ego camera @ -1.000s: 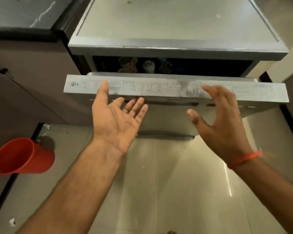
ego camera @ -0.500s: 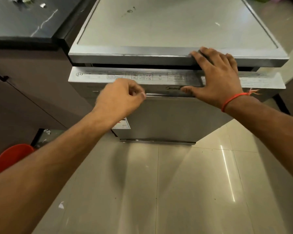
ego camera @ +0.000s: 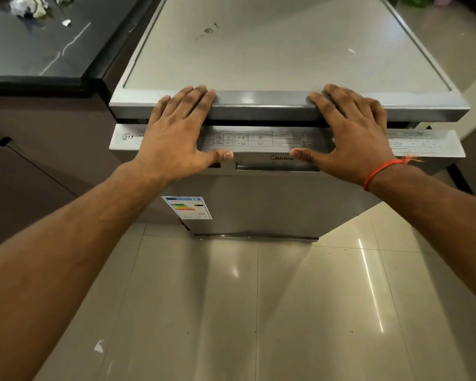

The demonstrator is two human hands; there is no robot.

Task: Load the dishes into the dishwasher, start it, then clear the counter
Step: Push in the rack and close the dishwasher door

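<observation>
Both hands flat, fingers straight: left hand point(ego camera: 176, 138) and right hand point(ego camera: 352, 133) press dishwasher point(ego camera: 272, 50) door point(ego camera: 259, 199), holding nothing. Door looks almost shut; latch hidden. Uneven push could leave it unlatched, so no start.

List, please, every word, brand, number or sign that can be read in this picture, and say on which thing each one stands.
"Midea": brand on the dishwasher door, above the handle recess.
"13": beside a round symbol at the left end of the control strip.
Program table on the control strip: small icons show, the text is too blurred to read.
Energy label: coloured arrow bars show; its print is too small to read.
</observation>
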